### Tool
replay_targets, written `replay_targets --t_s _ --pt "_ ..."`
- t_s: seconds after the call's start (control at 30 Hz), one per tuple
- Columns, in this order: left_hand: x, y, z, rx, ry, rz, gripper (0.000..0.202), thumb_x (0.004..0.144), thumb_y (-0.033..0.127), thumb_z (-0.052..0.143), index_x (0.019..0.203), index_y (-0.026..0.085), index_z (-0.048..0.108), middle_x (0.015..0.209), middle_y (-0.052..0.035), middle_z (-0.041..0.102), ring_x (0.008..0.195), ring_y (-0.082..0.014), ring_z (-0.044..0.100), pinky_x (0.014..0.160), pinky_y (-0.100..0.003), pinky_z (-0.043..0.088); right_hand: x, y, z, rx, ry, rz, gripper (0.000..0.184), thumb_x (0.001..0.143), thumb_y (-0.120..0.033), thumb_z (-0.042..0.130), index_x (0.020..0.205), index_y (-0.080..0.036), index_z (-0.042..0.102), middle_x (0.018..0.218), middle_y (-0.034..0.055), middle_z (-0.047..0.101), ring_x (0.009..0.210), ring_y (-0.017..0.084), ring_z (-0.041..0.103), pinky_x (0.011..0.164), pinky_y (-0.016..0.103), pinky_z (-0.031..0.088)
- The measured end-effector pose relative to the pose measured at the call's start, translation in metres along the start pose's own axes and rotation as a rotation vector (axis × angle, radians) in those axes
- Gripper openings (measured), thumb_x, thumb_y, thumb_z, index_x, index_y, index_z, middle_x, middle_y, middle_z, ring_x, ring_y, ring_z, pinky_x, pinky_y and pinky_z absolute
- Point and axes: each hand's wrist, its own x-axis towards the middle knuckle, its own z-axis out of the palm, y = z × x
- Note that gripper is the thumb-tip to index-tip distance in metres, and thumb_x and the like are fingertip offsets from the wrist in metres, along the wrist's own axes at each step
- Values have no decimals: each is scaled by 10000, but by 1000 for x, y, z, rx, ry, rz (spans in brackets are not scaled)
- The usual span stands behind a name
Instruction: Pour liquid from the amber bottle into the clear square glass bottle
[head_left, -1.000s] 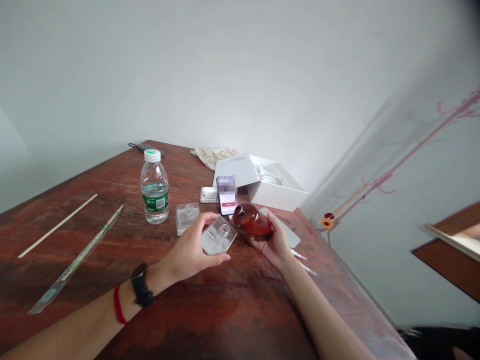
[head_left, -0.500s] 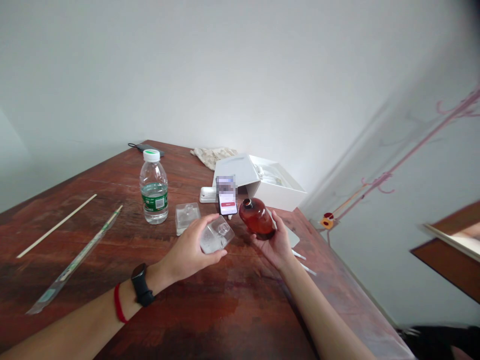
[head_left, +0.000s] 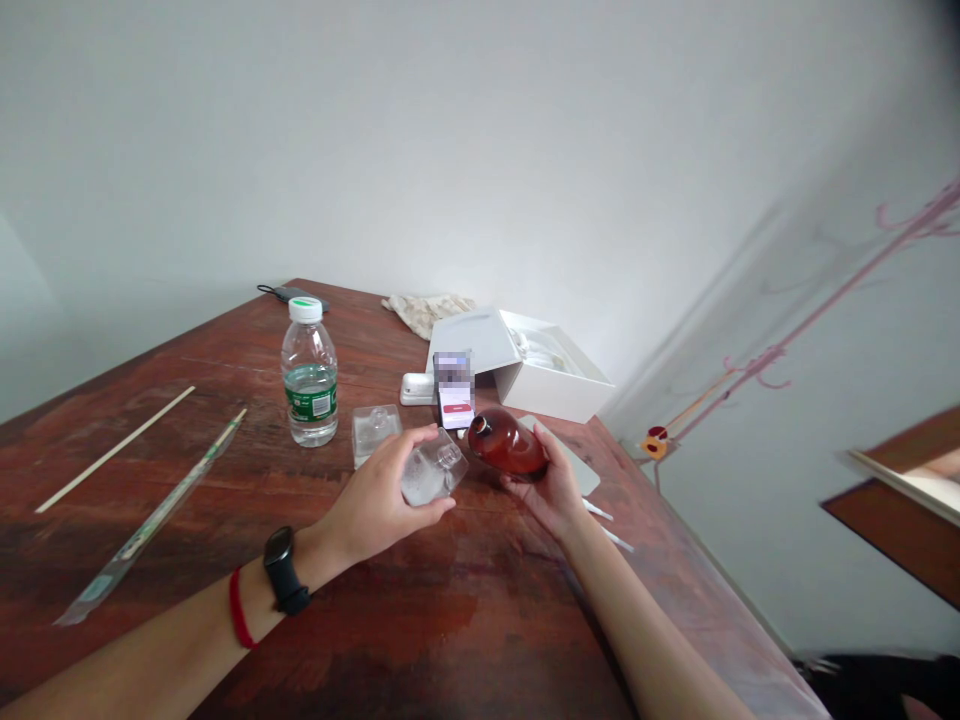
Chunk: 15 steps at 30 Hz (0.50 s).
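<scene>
My left hand [head_left: 375,500] grips a clear square glass bottle [head_left: 433,472] with a small neck, tilted toward me. My right hand [head_left: 546,482] cradles an amber glass bottle [head_left: 508,443], which lies nearly on its side with its neck pointing left. The two bottles are close together but apart, above the reddish wooden table [head_left: 450,620]. A second clear square glass bottle [head_left: 375,432] stands on the table just beyond my left fingers. A smartphone [head_left: 454,385] with a blurred screen stands upright behind the hands.
A water bottle [head_left: 309,375] stands left of the hands. Further left lie a bare wooden stick [head_left: 116,450] and a plastic-wrapped stick [head_left: 150,525]. Behind stand an open white box [head_left: 551,368] and a crumpled cloth [head_left: 427,313]. The table's right edge runs close to my right arm.
The amber bottle has tipped from a more upright pose toward lying on its side, neck swinging left. The clear bottle in my left hand has stayed tilted, with little movement.
</scene>
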Motion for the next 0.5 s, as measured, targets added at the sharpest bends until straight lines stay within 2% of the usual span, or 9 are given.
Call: replay_targets --t_s 0.33,0.5 --pt "1 -2 0 70 1 37 705 821 311 840 1456 242 542 1402 -128 690 1270 -330 672 1136 -546 523 -2 0 2 -73 7 -48 220 811 -398 774 968 -256 712 824 4 789 632 189 703 472 254 525" --pt "1 0 0 74 -5 34 739 846 311 788 1513 217 484 1467 -155 644 1319 -334 637 1157 -549 501 -3 -1 4 -91 14 -49 240 808 -397 783 976 -233 736 832 0 791 660 180 712 489 246 536"
